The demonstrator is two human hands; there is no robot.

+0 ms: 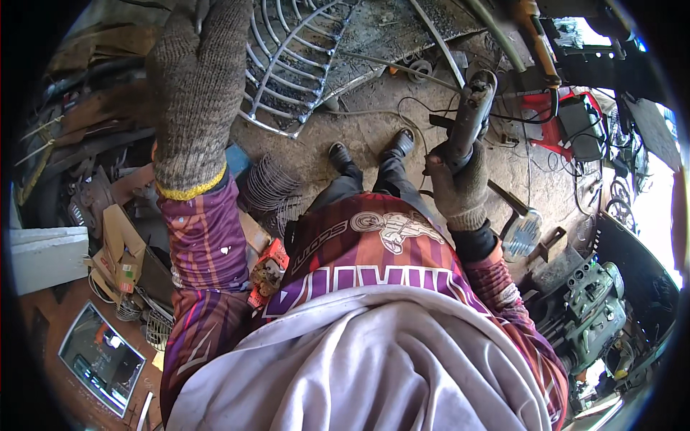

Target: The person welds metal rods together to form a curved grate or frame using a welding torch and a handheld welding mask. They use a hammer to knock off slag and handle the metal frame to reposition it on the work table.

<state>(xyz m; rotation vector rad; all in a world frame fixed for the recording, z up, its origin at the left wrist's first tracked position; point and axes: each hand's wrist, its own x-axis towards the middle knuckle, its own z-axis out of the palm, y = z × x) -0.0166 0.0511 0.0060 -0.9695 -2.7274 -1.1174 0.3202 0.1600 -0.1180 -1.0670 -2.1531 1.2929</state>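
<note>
My left hand (201,86), in a grey-brown knit glove with a yellow cuff, reaches up to the top edge, where its fingertips are cut off. A bit of thin grey metal (199,13) shows between its thumb and fingers; what it belongs to is hidden. Just right of that hand lies a curved rack of welded metal rods (287,68). My gloved right hand (460,188) is closed around the grey cylindrical body of a power tool (471,118), which looks like an angle grinder. The tool points up and away, apart from the rack.
A dark metal worktop (388,43) spans the far side. Cables (402,108) trail over the floor. A red-and-grey machine (575,126) stands at right, above a greasy metal machine (593,309). Coiled wire (269,183), an open cardboard box (121,248) and a glass-fronted panel (100,359) lie left.
</note>
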